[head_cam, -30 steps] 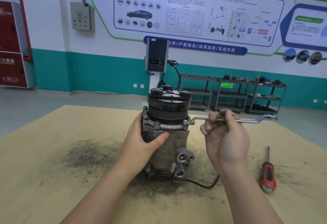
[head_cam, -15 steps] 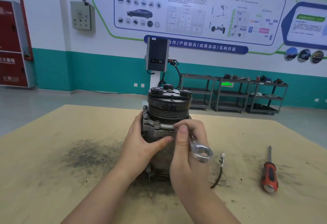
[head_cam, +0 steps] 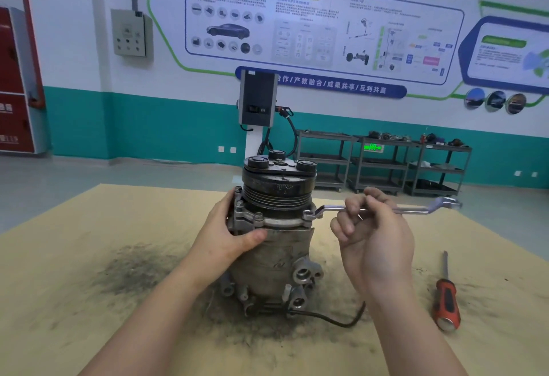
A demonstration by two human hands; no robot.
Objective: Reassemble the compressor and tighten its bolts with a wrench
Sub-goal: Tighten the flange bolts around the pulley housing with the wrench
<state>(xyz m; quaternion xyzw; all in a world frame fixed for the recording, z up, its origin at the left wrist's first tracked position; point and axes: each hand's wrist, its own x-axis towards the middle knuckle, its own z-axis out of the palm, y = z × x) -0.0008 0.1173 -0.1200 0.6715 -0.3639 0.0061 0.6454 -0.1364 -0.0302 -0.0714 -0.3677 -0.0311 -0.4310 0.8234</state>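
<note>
A car air-conditioning compressor (head_cam: 276, 245) stands upright on a tan board-covered table (head_cam: 74, 257), near the middle of the view, its black grooved pulley (head_cam: 277, 190) and clutch plate on top. A dark smear of grime (head_cam: 139, 268) spreads across the board around its base and out to the left. A thin black cable (head_cam: 335, 317) runs from the lower right of the housing and curls along the board toward the near right.

The left hand (head_cam: 228, 236) grips the compressor from the left side at the flange below the pulley, fingers wrapped round the far side and the thumb pressed across the front of the body. The right hand (head_cam: 374, 239) holds a silver offset ring wrench (head_cam: 383, 209) by its shank, fingers curled over it from above. The wrench lies roughly level, reaching out to the right; its left ring end sits on a bolt (head_cam: 308, 215) at the right edge of the flange, and its right ring end points free toward the far right.

A red-and-black handled screwdriver (head_cam: 445, 295) lies on the board to the right, well apart from the compressor, its blade pointing away. Behind the table stand a charging post (head_cam: 258, 99), dark metal shelving carts (head_cam: 383, 162) against a teal and white wall, and a grey electrical box (head_cam: 130, 32) at upper left.
</note>
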